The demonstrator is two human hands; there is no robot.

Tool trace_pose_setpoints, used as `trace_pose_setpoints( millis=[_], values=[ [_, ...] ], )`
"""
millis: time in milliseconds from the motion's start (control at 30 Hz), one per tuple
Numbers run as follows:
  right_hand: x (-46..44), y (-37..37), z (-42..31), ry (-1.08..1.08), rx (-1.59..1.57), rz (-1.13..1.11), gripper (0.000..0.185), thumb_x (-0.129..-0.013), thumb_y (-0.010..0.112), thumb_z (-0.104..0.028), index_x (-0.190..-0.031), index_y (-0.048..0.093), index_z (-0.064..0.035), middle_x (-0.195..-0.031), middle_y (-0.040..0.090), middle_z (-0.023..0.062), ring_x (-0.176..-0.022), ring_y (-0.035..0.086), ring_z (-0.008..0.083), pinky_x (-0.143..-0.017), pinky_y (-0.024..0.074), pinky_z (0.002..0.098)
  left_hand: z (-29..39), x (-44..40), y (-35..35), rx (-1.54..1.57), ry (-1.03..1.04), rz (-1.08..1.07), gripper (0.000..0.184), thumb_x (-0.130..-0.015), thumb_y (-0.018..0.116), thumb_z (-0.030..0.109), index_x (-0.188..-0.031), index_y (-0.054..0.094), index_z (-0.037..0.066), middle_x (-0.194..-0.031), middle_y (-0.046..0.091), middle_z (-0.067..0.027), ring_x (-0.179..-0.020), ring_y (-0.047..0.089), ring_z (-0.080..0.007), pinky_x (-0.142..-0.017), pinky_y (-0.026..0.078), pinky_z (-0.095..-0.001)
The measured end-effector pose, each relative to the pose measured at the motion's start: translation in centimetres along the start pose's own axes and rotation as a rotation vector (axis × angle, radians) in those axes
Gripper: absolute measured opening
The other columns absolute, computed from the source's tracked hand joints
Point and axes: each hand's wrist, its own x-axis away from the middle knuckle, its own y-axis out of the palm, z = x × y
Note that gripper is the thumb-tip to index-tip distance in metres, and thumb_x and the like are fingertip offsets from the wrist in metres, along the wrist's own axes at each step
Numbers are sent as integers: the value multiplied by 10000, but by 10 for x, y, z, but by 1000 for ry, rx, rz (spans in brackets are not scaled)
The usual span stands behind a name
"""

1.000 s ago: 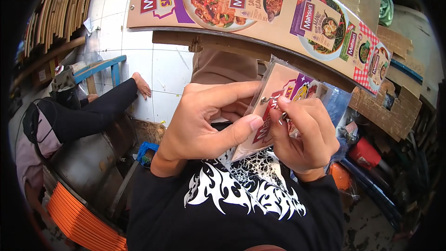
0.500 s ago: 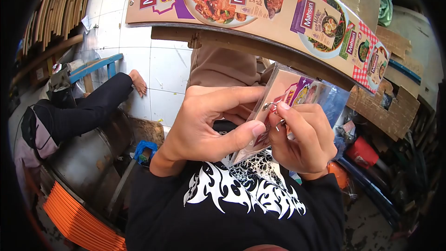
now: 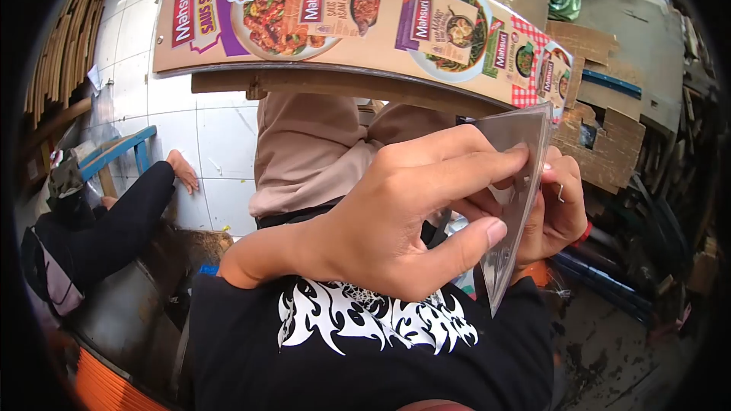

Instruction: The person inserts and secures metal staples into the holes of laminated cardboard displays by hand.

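My left hand (image 3: 411,205) is closed around the near edge of a clear-covered printed card (image 3: 518,213), with fingertips and thumb on its side. The card is turned nearly edge-on, so its printed face hardly shows. Behind it, my right hand (image 3: 560,209) is partly hidden; its fingers are bent around a small metal hook (image 3: 561,193), whose bent end sticks out. A long printed board (image 3: 373,27) with food pictures lies beyond both hands on a wooden support (image 3: 320,85).
Another person's leg (image 3: 126,205) and bare foot stretch over the white tiled floor (image 3: 225,129) at left. Nearby are a blue frame (image 3: 118,152), stacked wooden strips (image 3: 68,38) and orange sheets (image 3: 110,384). Cardboard (image 3: 601,152) lies at right.
The card has turned from showing its printed face to nearly edge-on. Both hands have shifted right in view, and my right hand is now partly behind the card. The board appears further left.
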Motion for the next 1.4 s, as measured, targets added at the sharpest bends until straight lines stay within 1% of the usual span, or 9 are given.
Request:
trace_pose_setpoints(
  millis=[33,167,400,633,800,1033,1133,1300,1400],
  values=[
    [1,-4,-1,15,-37,31,175,-872,689,-68,-1019,644,14,-849,604,95,-724,537,145,-624,407,245,1,-7,6,-75,24,9,484,-816,660,-37,-1281,542,-97,-1013,617,-188,-885,687,-229,-765,583,-296],
    [6,-16,-1,7,-92,172,178,-903,654,-79,-1047,615,18,-892,563,79,-787,537,145,-673,425,241,-7,-24,33,-138,92,75,493,-758,792,4,-1211,612,-73,-978,648,-151,-848,683,-193,-710,562,-270],
    [9,-15,-6,24,-126,210,143,-926,610,-73,-1048,610,3,-881,555,78,-788,539,137,-670,431,240,-16,-26,49,-165,222,207,443,-715,820,-2,-1135,680,-23,-954,663,-137,-808,674,-171,-707,538,-262],
    [9,-14,-9,15,-170,257,159,-929,636,-107,-1047,606,-5,-872,519,53,-787,508,134,-681,412,246,-13,-32,48,-162,281,175,344,-698,817,-46,-1023,705,-24,-960,655,-133,-823,668,-160,-704,541,-256],
    [12,-10,-12,44,-180,286,158,-928,645,-124,-1033,604,-13,-865,511,44,-789,503,144,-696,407,260,-11,-31,49,224,-53,138,244,-716,799,-88,-927,684,-44,-969,633,-104,-861,650,-128,-727,551,-238],
    [15,-9,-12,37,-196,220,151,-917,648,-103,-1033,611,-14,-864,519,55,-785,513,153,-695,427,278,-1,-31,37,373,-240,62,187,-751,766,-102,-906,672,-54,-967,618,-105,-860,640,-126,-733,556,-237],
    [15,-6,-8,-23,-149,152,159,-907,650,-79,-1047,614,-12,-856,530,63,-763,512,153,-682,444,286,2,-27,30,353,-232,62,148,-780,742,-91,-904,667,-58,-960,615,-104,-853,629,-124,-736,552,-237],
    [18,12,-3,-78,-120,45,180,-856,711,-40,-1010,639,19,-807,601,97,-668,573,170,-585,447,274,13,-2,5,-70,-66,73,100,-824,694,-49,-905,639,-66,-921,619,-128,-814,619,-132,-706,520,-240],
    [26,32,4,-46,-273,27,179,-851,718,-40,-1005,645,16,-798,601,96,-664,567,173,-583,447,278,15,17,-5,-144,-59,118,96,-842,669,-47,-921,618,-66,-911,615,-130,-796,611,-133,-700,515,-243]
  ],
)
